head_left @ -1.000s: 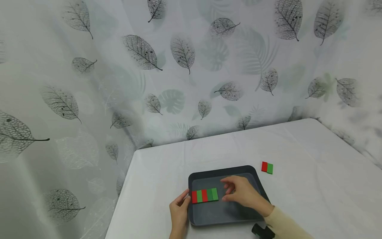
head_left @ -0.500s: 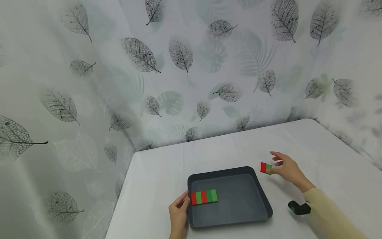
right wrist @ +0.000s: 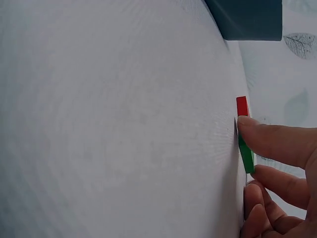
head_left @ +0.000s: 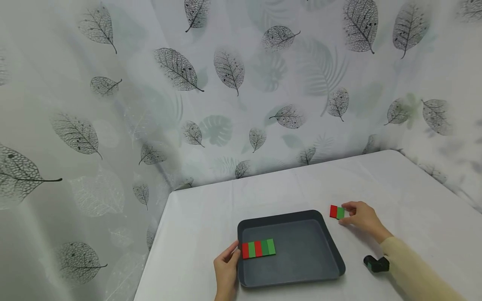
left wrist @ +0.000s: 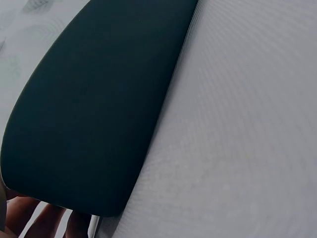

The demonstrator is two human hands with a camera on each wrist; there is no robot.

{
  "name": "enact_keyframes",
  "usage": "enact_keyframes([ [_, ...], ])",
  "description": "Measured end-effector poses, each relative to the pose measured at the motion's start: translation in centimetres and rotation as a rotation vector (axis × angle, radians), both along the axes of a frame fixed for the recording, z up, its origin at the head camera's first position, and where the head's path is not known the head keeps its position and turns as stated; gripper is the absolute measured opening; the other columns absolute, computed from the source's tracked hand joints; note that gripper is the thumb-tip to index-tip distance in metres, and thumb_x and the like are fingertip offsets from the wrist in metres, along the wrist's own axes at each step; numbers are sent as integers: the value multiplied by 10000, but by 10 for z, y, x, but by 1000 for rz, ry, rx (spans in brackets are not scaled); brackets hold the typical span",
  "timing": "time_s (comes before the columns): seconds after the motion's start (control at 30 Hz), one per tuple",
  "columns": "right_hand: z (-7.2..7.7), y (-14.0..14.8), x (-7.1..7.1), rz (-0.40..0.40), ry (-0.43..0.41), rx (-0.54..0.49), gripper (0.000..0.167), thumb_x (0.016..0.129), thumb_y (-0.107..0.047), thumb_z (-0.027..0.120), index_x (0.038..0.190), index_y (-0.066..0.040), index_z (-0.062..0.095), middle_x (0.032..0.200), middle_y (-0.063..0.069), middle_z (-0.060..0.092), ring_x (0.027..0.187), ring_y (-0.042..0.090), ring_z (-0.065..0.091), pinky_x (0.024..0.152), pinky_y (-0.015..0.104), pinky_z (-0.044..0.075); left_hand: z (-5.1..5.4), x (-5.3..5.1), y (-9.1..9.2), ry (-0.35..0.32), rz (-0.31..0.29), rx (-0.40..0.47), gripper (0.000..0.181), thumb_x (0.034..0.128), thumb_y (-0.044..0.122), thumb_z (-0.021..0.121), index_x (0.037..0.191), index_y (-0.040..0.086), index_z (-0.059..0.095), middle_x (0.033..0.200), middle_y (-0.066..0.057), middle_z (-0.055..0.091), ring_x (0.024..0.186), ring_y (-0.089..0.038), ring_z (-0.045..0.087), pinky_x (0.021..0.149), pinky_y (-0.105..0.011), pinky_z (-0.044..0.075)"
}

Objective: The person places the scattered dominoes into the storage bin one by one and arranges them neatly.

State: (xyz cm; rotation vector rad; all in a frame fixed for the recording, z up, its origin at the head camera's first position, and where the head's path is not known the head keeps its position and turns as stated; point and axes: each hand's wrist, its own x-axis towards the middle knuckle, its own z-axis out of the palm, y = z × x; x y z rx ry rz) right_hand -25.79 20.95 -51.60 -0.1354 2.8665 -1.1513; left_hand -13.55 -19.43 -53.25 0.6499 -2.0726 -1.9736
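On the dark grey tray (head_left: 301,259), a row of several red and green tiles (head_left: 258,249) lies against the left side. My left hand (head_left: 226,269) grips the tray's left rim; in the left wrist view its fingers (left wrist: 45,220) show at the end of the tray wall (left wrist: 94,109). Beyond the tray's far right corner, a red tile (head_left: 333,211) touches a green tile (head_left: 340,213). My right hand (head_left: 364,218) pinches the green tile by its edges. The right wrist view shows the thumb and index finger at this green tile (right wrist: 245,153), beside the red tile (right wrist: 241,105).
A black object (head_left: 376,264) is at my right sleeve (head_left: 414,267), right of the tray. The white table (head_left: 203,217) runs back to a leaf-patterned curtain (head_left: 233,104), which also hangs on the left and right.
My right hand has moved from above the tray out to the right, to the two tiles, and its fingers have closed at the green one. My left hand stays on the rim.
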Motion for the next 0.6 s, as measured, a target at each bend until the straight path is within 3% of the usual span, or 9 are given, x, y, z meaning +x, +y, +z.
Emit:
enact_keyframes([
  [0.33,1,3,3,-29,16,11,537,750,-176,794,1170,101,609,1034,254,649,931,353,609,767,445,517,-3,-1,0,-7,-2,-9,319,886,38,646,1200,-15,674,1256,-208,652,1056,-172,641,739,-151,523],
  [0.47,12,1,9,-52,43,-2,536,770,-171,776,1192,102,589,1049,277,653,933,381,640,743,448,540,-3,-1,0,-13,2,-17,316,884,38,647,1194,-10,679,1251,-201,656,1065,-185,642,748,-156,530],
  [0.6,30,-9,18,-67,90,-34,535,796,-164,764,1224,92,573,1065,275,645,900,350,658,652,339,530,0,0,0,-4,0,-6,321,887,38,644,1203,-10,674,1258,-201,652,1076,-195,641,748,-148,525],
])
